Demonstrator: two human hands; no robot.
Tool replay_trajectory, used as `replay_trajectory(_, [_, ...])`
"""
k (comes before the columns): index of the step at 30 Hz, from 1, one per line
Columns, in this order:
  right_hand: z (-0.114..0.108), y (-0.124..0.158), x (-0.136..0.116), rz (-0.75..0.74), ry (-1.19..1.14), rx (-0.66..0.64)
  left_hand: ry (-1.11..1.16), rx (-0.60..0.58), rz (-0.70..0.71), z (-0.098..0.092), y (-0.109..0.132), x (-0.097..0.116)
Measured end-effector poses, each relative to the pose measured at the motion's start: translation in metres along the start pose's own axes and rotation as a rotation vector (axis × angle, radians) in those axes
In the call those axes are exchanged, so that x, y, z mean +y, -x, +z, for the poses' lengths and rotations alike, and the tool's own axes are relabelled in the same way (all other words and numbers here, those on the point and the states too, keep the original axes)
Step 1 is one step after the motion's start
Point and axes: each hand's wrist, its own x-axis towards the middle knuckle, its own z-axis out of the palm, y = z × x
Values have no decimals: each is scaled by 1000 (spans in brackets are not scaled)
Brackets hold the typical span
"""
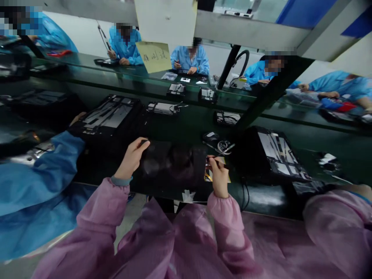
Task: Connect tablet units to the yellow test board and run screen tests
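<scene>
In front of me is a dark, glossy flat panel (171, 164), like a tablet screen, with faint reflections on it. My left hand (130, 161) is closed on its upper left corner, thumb on top. At the panel's right edge, my right hand (219, 176) has its fingers pinched together around thin metal tweezers (226, 150), which stick out up and to the right. Under that hand lies a small yellow-edged sheet (208, 175), partly covered. A strip of clear film (188, 195) sits at the table edge below the panel.
Stacks of opened tablet housings stand left (107, 112) and right (280, 155). A black mouse-like object (211, 136) and coiled cable (223, 146) lie behind my right hand. Co-workers sit close on both sides, others across. A dark post (261, 93) slants at right.
</scene>
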Motion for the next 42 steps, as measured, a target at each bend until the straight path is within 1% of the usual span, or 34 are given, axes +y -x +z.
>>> replay_trajectory(1, [2, 1, 5, -18, 158, -3, -28, -10, -98, 5, -5, -15])
replay_trajectory(2, [4, 1, 10, -35, 307, -10, -70, -13, -165, 10, -9, -28])
replay_trajectory(4, [9, -1, 18, -70, 546, -27, -146, -9, -222, 19, -14, -46])
replay_trajectory(6, [12, -3, 22, -118, 713, -32, -230, -15, -174, 23, -13, -53])
replay_trajectory(8, [13, -3, 24, -174, 867, -54, -385, -51, -59, 20, -4, -52])
replay_trajectory(10, [12, -1, 24, -219, 1001, -96, -564, -139, 40, 11, 14, -51])
replay_trajectory(11, [12, 1, 24, -241, 1054, -117, -636, -202, 58, 5, 25, -52])
replay_trajectory(13, [10, 5, 24, -281, 1132, -151, -733, -345, 49, -8, 50, -59])
replay_trajectory(14, [10, 7, 24, -294, 1151, -162, -773, -413, 69, -15, 62, -63])
replay_trajectory(15, [11, 9, 24, -298, 1157, -175, -814, -456, 97, -21, 73, -68])
replay_trajectory(16, [12, 11, 23, -293, 1151, -193, -849, -472, 129, -26, 82, -74])
replay_trajectory(18, [16, 14, 20, -277, 1116, -237, -897, -447, 207, -37, 92, -83])
replay_trajectory(20, [21, 16, 15, -267, 1066, -294, -917, -411, 292, -48, 93, -90])
replay_trajectory(22, [25, 16, 10, -254, 988, -353, -930, -434, 338, -61, 86, -92])
replay_trajectory(24, [22, 12, 5, -233, 859, -415, -968, -466, 328, -70, 77, -85])
replay_trajectory(25, [18, 9, 3, -220, 776, -444, -1000, -458, 321, -71, 72, -78])
replay_trajectory(26, [12, 6, 2, -203, 692, -460, -1031, -432, 327, -67, 69, -68])
replay_trajectory(27, [5, 2, 2, -181, 617, -465, -1047, -397, 353, -59, 66, -56])
replay_trajectory(28, [-4, -1, 2, -151, 552, -464, -1048, -365, 398, -45, 65, -43])
replay_trajectory(29, [-12, -4, 3, -113, 490, -462, -1006, -360, 453, -25, 63, -29])
replay_trajectory(30, [-21, -6, 4, -70, 427, -461, -927, -421, 507, -1, 63, -15])
replay_trajectory(32, [-34, -7, 7, 11, 295, -472, -766, -640, 616, 57, 60, 5])
replay_trajectory(33, [-39, -7, 9, 46, 233, -471, -728, -746, 676, 86, 59, 11])
replay_trajectory(34, [-43, -7, 11, 76, 179, -456, -727, -820, 728, 113, 57, 14])
replay_trajectory(35, [-45, -6, 14, 106, 138, -431, -749, -864, 769, 135, 54, 14])
replay_trajectory(36, [-47, -5, 17, 134, 110, -402, -779, -905, 795, 153, 51, 12])
replay_trajectory(37, [-49, -4, 20, 158, 94, -376, -795, -933, 811, 164, 48, 9])
replay_trajectory(38, [-51, -3, 23, 174, 90, -359, -791, -955, 815, 171, 45, 6])
replay_trajectory(40, [-56, 1, 27, 183, 131, -352, -713, -973, 784, 173, 38, 0])
replay_trajectory(42, [-62, 8, 26, 157, 230, -366, -605, -937, 705, 168, 32, -2])
